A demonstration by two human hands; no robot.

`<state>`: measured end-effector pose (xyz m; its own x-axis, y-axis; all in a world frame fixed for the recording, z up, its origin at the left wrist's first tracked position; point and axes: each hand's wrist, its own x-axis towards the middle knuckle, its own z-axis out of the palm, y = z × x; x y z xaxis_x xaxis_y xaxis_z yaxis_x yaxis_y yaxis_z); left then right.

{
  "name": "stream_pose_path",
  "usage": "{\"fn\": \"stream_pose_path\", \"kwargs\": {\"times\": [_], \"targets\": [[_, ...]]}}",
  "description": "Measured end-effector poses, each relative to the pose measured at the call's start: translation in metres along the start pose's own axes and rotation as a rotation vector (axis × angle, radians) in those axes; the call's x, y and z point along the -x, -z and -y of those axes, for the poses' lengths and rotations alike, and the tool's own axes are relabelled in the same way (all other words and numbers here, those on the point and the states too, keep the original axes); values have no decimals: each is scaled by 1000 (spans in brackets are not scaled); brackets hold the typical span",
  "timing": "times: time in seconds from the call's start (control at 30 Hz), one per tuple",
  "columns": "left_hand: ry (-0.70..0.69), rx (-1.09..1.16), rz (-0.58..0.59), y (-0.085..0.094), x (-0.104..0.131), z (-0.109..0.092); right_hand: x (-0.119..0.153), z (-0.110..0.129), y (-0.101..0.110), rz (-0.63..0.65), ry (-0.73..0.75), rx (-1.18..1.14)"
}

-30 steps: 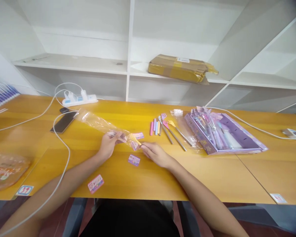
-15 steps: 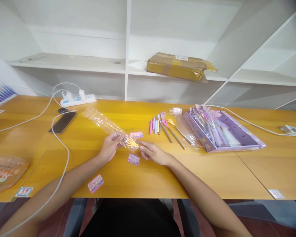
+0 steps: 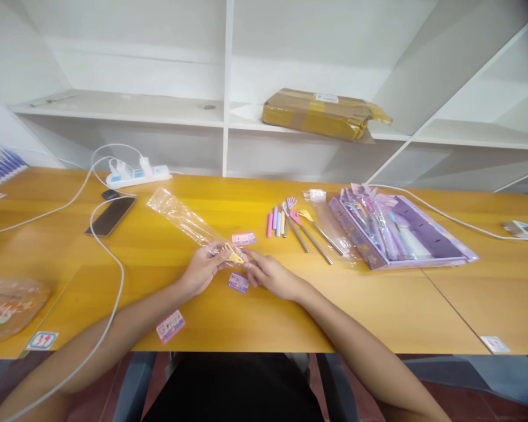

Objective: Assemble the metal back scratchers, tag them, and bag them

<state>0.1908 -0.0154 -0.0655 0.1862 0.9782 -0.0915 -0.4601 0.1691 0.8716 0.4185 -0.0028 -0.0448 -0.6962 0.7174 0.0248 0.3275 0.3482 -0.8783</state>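
Note:
A small yellow hand-shaped piece lies in a clear plastic sleeve that stretches up and left over the wooden table. My left hand pinches the sleeve and the yellow piece from the left. At the sleeve's right end, my right hand has its fingers closed on the plastic. Small printed cards lie near the hands: a pink one behind, a purple one in front, another pink one by my left forearm.
Colored tubes and hand-tipped metal sticks lie right of centre. Beyond them is a purple box with wrapped items. At left are a phone, a power strip, cables and an orange packet. A taped carton rests on the shelf.
My left hand has shifted slightly right and now covers part of the yellow piece with its fingertips. My right hand has moved slightly left, closer to it.

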Motion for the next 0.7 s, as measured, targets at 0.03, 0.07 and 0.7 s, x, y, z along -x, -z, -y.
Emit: {"fn": "stream_pose_path", "kwargs": {"times": [0.03, 0.07, 0.7], "targets": [[13, -5, 21, -1, 1, 0, 0, 1, 0, 1, -4, 3], [18, -4, 28, -1, 0, 0, 1, 2, 0, -3, -11, 3], [-80, 41, -106, 5, -7, -15, 0, -7, 19, -127, 14, 49]]}}
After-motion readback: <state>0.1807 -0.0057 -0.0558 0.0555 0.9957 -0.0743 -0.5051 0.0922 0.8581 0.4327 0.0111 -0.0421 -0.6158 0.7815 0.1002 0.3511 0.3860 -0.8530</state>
